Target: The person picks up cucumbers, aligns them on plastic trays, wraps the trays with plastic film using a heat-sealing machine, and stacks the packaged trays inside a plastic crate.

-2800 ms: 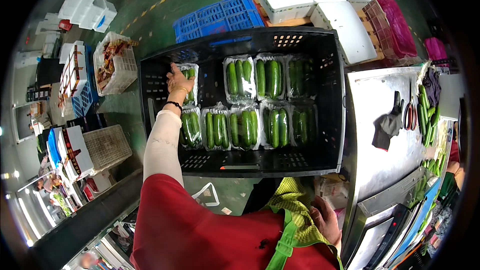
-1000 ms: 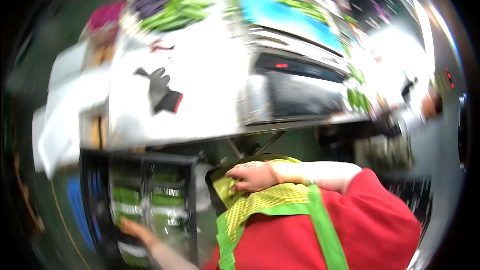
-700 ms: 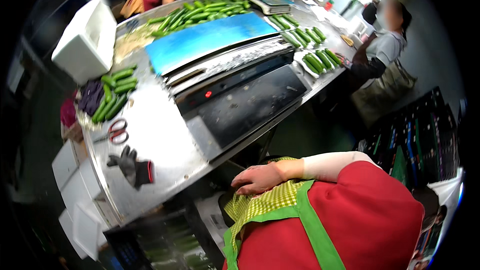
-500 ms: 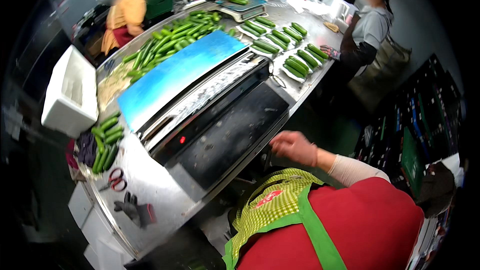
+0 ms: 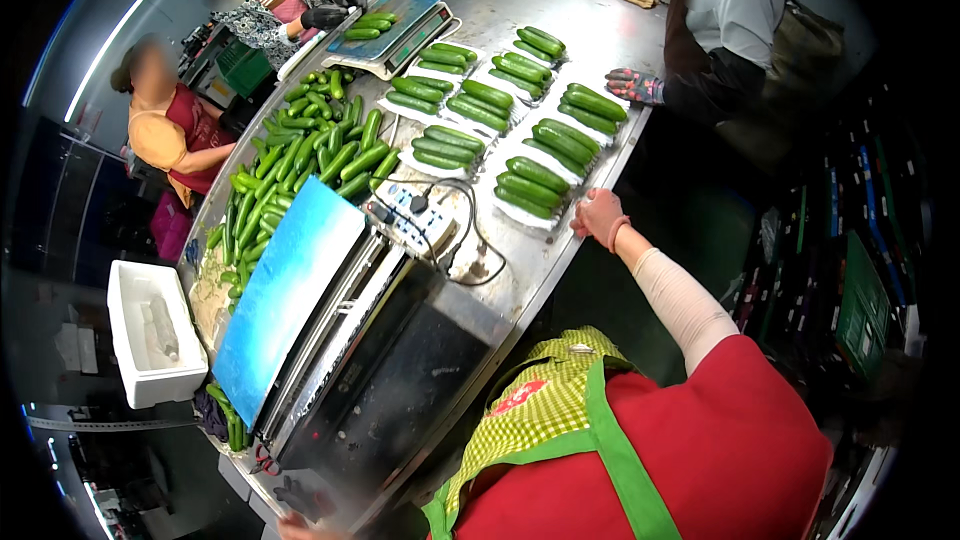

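Observation:
My right hand, in a pinkish glove, is at the table's near edge beside the closest white tray of cucumbers. Its fingers are bent together; whether anything is between them is hidden. My left hand shows only as a blurred piece at the lower edge of the view, near a dark glove on the table corner. Several more white trays, each carrying green cucumbers, stand in rows beyond my right hand. Loose cucumbers are heaped along the table's far left side.
A black machine with a blue panel fills the near table. Behind it lie a power strip and looped cables. A scale bears cucumbers. A white foam box stands left. Three co-workers surround the table; one's patterned glove rests near the trays.
My right hand has moved forward from beside the machine to the tray at the table edge. My left hand has come into view at the bottom. The view has turned toward the trays.

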Demonstrator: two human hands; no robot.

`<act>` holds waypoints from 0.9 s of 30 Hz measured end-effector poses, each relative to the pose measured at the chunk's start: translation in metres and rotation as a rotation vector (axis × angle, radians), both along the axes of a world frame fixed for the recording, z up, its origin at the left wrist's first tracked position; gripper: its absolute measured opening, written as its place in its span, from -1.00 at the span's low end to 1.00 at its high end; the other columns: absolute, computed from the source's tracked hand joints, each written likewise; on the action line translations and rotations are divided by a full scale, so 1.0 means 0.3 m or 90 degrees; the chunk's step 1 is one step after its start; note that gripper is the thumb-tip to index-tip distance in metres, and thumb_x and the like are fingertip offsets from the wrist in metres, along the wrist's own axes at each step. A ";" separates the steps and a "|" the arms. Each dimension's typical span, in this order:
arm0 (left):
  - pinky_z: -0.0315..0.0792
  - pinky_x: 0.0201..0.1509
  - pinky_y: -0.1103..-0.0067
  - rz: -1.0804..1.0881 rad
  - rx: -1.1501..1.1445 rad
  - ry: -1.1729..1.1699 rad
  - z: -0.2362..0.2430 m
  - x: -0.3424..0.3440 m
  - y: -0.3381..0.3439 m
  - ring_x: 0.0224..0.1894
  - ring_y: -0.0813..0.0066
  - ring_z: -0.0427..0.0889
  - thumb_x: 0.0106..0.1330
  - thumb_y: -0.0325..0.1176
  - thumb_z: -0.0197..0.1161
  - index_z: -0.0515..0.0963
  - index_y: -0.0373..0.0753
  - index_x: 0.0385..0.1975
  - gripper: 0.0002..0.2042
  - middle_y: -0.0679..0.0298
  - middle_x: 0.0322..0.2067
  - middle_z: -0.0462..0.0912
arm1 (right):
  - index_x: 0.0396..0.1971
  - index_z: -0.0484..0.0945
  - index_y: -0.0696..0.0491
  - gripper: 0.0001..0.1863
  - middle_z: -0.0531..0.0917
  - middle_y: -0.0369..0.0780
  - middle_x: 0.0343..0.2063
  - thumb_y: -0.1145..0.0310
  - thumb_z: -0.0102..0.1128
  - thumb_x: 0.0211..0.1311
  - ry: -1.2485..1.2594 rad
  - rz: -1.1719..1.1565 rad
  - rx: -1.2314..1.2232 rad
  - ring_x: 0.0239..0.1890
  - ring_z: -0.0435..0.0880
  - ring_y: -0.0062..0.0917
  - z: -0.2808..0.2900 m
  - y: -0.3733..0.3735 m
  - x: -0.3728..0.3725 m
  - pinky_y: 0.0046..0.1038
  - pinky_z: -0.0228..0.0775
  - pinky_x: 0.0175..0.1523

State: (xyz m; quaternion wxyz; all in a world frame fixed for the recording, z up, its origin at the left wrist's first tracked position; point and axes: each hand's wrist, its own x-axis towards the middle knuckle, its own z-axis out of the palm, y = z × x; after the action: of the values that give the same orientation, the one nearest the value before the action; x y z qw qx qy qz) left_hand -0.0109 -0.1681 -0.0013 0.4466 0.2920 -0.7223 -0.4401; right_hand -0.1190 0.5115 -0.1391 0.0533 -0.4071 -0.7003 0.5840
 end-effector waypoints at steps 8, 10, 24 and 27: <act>0.47 -0.16 0.56 -0.858 0.144 0.043 0.392 -0.488 1.060 -0.33 0.44 0.57 0.45 -0.44 0.10 0.54 -0.31 -0.09 -0.85 0.24 -0.36 0.59 | -0.19 0.47 0.33 -0.60 0.64 0.16 -0.16 0.30 0.08 0.07 -0.199 0.190 0.302 -0.04 0.64 -0.03 0.020 -0.022 -0.058 -0.20 0.49 0.09; 0.41 -0.21 0.51 -1.058 0.083 0.156 0.549 -0.525 1.264 -0.36 0.43 0.50 0.42 -0.45 0.12 0.56 -0.26 -0.11 -0.86 0.27 -0.39 0.52 | -0.09 0.39 0.32 -0.55 0.64 0.17 -0.15 0.30 0.06 0.09 -0.216 0.204 0.303 -0.04 0.64 -0.03 0.030 -0.031 -0.057 -0.20 0.46 0.12; 0.45 -0.25 0.48 -1.297 0.253 0.312 0.967 -0.425 1.553 -0.48 0.36 0.57 0.33 -0.41 0.23 0.47 -0.16 -0.46 -0.88 0.28 -0.52 0.50 | -0.13 0.36 0.35 -0.49 0.66 0.16 -0.28 0.19 0.16 0.13 -0.215 0.201 0.334 -0.16 0.67 -0.01 0.063 -0.043 -0.043 -0.19 0.50 -0.01; 0.44 -0.09 0.36 -1.563 0.084 0.524 0.926 -0.572 1.517 -0.26 0.28 0.59 0.27 -0.41 0.29 0.61 -0.10 -0.21 -0.87 0.28 -0.21 0.52 | -0.13 0.35 0.34 -0.53 0.66 0.13 -0.22 0.23 0.12 0.13 -0.243 0.219 0.338 -0.11 0.68 -0.07 0.062 -0.043 -0.047 -0.22 0.49 0.04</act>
State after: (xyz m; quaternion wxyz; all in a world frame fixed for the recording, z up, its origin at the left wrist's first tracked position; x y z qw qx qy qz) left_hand -0.1826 0.2870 0.2764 -0.0735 -0.6917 -0.3042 -0.6509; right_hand -0.1332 0.4987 -0.1204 -0.0732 -0.3571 -0.8830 0.2958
